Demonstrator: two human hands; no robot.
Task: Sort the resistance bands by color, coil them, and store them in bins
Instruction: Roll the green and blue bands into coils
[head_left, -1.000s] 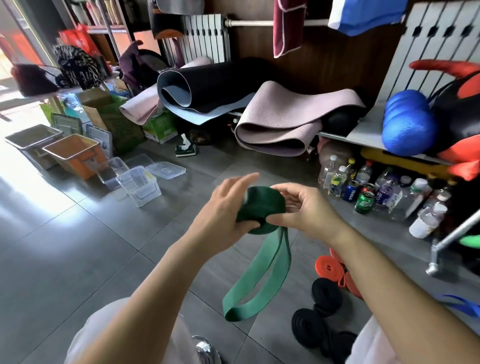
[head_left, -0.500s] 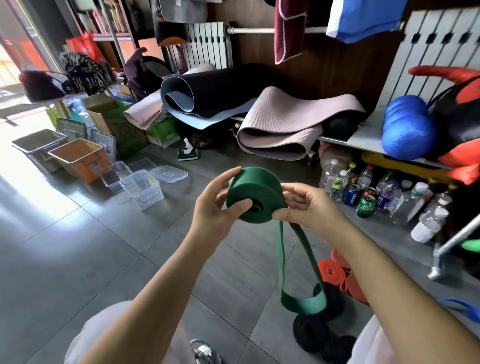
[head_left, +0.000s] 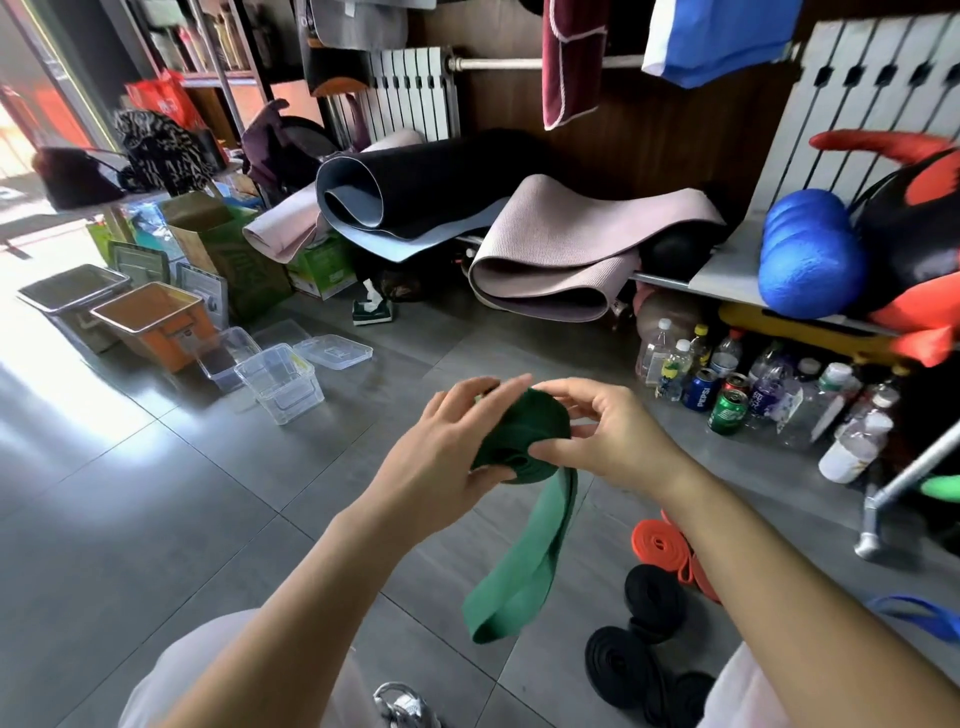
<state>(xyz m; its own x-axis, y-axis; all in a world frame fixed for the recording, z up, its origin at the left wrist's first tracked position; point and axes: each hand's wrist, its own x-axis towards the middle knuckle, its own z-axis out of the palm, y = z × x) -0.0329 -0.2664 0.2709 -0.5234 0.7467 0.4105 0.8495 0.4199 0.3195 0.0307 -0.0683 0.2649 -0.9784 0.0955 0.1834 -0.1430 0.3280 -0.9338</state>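
Closest to me, black bands (head_left: 623, 665) lie coiled on the grey floor (head_left: 156, 519) at lower right, with an orange band (head_left: 665, 545) just past them and a blue band (head_left: 919, 616) at the right edge. Now the green band (head_left: 524, 436): most of it is wound into a thick dark coil held in mid-air between both hands, and its loose end hangs below as a flat, doubled, lighter green loop. My left hand (head_left: 447, 457) wraps the coil's left side with its fingers laid over the top. My right hand (head_left: 608, 436) pinches the right edge, thumb underneath. Further out on the left are clear bins (head_left: 280, 384), then an orange bin (head_left: 156, 322) and a grey bin (head_left: 72, 291). Rolled mats (head_left: 571, 244) are piled at the back.
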